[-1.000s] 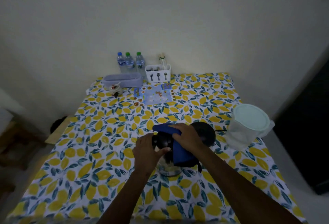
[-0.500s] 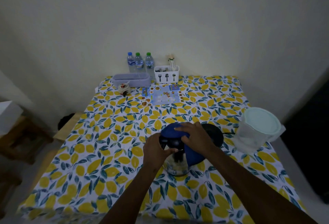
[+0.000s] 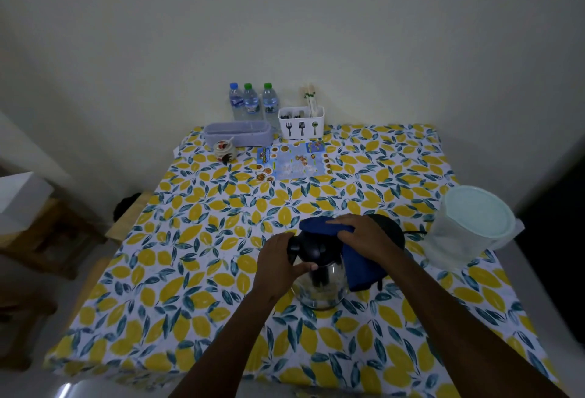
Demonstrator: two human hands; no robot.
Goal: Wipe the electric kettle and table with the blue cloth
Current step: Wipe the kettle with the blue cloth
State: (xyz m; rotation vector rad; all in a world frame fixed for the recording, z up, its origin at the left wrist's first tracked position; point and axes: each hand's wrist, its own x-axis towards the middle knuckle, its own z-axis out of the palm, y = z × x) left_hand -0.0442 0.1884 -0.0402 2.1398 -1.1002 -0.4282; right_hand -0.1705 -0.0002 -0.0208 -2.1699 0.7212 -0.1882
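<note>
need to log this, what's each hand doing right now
Left hand: closed on the electric kettle, gripping its handle side.
Right hand: pressing the blue cloth flat on the kettle's lid, not clenched.

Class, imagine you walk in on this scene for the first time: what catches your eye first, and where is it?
The lemon-print tablecloth fills the view. At its centre the left hand steadies a glass electric kettle while the right hand presses a blue cloth on its lid. A large lidded plastic jug stands at the right edge.
</note>
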